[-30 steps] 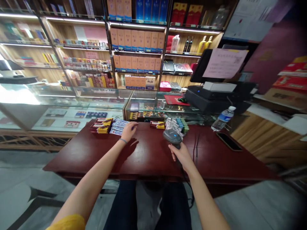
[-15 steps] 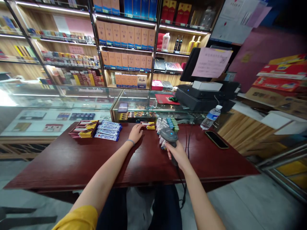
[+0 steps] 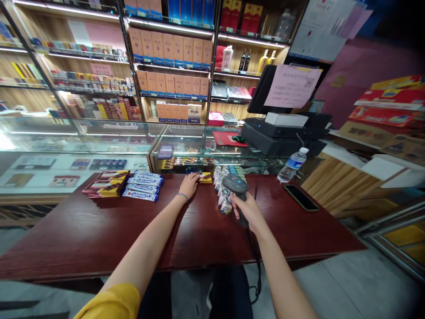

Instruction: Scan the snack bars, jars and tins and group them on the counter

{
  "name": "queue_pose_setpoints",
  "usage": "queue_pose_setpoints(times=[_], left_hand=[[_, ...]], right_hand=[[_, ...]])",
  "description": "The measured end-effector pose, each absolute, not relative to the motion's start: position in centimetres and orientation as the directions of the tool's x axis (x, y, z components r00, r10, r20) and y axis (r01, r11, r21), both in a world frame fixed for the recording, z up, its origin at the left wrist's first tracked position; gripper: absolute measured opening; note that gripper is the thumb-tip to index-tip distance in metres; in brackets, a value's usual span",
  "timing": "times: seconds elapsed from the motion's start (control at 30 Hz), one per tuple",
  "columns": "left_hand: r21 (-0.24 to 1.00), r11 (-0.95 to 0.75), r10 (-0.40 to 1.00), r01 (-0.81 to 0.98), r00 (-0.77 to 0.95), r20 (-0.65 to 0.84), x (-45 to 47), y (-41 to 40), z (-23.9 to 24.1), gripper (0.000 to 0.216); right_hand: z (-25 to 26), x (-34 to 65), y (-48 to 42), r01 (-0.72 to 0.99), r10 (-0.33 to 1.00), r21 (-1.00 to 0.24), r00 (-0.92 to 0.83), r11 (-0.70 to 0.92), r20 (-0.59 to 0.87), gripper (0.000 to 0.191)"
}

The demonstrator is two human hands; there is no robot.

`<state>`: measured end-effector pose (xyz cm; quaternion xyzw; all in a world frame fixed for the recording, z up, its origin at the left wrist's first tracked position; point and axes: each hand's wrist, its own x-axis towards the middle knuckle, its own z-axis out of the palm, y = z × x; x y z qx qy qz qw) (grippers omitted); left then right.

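Note:
My left hand is at the far side of the dark red table, fingers closed over the left end of a yellow and red snack packet. Its fingertips are partly hidden. My right hand grips a black barcode scanner, its head pointing forward and left. Just left of the scanner and partly behind it stand rows of small wrapped items, silver in front and green-blue farther back. At the left lie a stack of red and yellow packets and a pile of blue and white sachets.
A water bottle and a phone are on the right of the table. The scanner's cable hangs over the front edge. Behind are a glass counter, a monitor and shelves of boxes.
The view has shifted slightly. The left hand covers more of the red part of the packet, leaving mainly its yellow end visible. The right hand still holds the scanner in nearly the same place.

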<state>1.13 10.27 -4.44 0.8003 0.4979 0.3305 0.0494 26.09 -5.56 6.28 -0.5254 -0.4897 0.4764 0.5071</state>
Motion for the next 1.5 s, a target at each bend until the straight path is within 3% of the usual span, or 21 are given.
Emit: queue_pose_setpoints(times=[0.2,0.4,0.63,1.0,1.2,1.4,1.5], left_hand=[[0.462,-0.522,0.799,0.717,0.222,0.558,0.8,8.6,-3.5,0.024],[0.677,-0.500,0.801,0.539,-0.011,0.599,-0.1,4.3,-2.7,0.025],[0.927,-0.352,0.893,0.133,-0.250,0.375,-4.3,0.6,-3.3,0.029],[0.978,-0.090,0.991,-0.188,-0.117,0.069,-10.2,-3.7,-3.4,0.048],[0.986,-0.089,0.989,-0.142,-0.130,0.071,-10.1,-3.7,-3.5,0.044],[0.986,-0.164,0.976,0.025,-0.143,0.166,-10.1,-3.8,-3.3,0.042],[0.990,-0.139,0.980,-0.002,-0.146,0.137,-10.2,-3.7,-3.4,0.039]], right_hand=[[5.8,25.6,-5.7,0.066,0.996,-0.997,0.087,0.025,0.031,0.036],[6.0,24.8,-7.0,0.077,0.990,-0.994,0.109,0.077,0.085,0.038],[6.3,22.5,-9.0,0.078,0.994,-0.993,0.068,0.085,0.090,0.034],[5.3,17.0,-13.0,0.127,0.998,-0.991,-0.052,0.034,0.028,0.033],[4.6,14.6,-14.8,0.245,0.985,-0.969,-0.173,0.023,-0.020,0.049],[4.1,13.5,-15.1,0.293,0.991,-0.955,-0.132,0.033,-0.007,0.036],[4.1,13.3,-14.9,0.301,0.993,-0.953,-0.122,0.026,-0.012,0.036]])
